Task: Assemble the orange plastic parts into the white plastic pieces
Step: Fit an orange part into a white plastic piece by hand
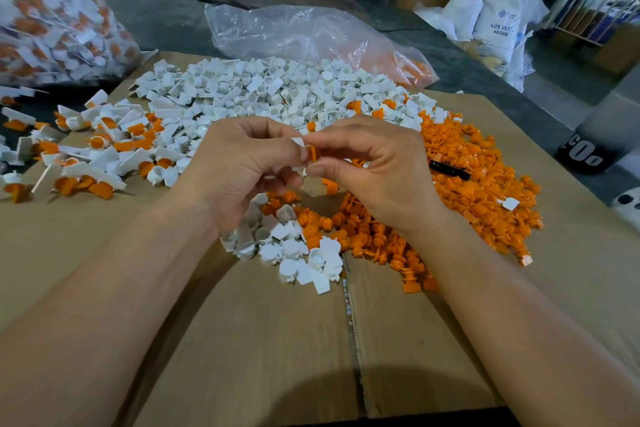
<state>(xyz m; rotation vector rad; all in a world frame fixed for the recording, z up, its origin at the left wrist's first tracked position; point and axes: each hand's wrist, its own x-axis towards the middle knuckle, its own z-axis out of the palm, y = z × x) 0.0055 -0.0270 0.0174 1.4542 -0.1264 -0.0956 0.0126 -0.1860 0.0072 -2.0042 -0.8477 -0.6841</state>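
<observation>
Over the cardboard sheet [242, 340], the right hand [374, 170] pinches an orange part [313, 153]. Its axis seems to point sideways into the white piece [298, 141] gripped by the left hand [239, 170]; the two touch. Beyond lies the white pile [270, 87].

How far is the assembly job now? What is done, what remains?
Done: assembled pieces lie at the left, more fill the bag behind. In hand: the left hand holds a white piece, the right hand pinches an orange part against it. Left: piles of loose white pieces and orange parts.
</observation>
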